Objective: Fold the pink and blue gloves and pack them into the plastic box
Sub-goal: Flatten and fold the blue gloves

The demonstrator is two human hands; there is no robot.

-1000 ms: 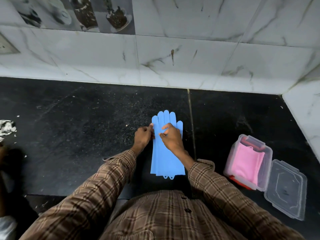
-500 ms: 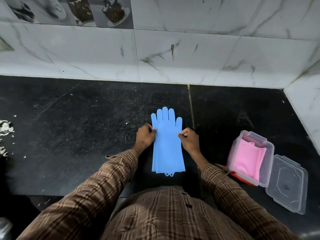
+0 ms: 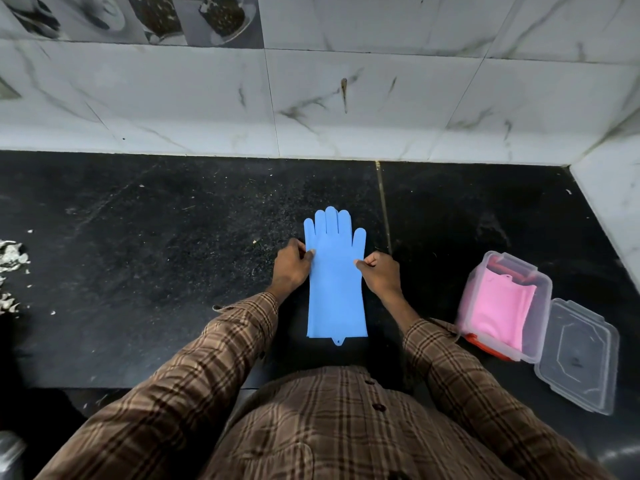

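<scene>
Both hands pinch my flat blue rubber glove (image 3: 335, 282).
Left hand (image 3: 290, 268), right hand (image 3: 381, 277) grip its edges; pink gloves (image 3: 497, 313) boxed, blue unfolded.

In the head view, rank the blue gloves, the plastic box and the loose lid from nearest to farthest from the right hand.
1. blue gloves: touching the right hand at their right edge.
2. plastic box: farther right, pink gloves inside.
3. lid: beyond the box, at far right.
</scene>
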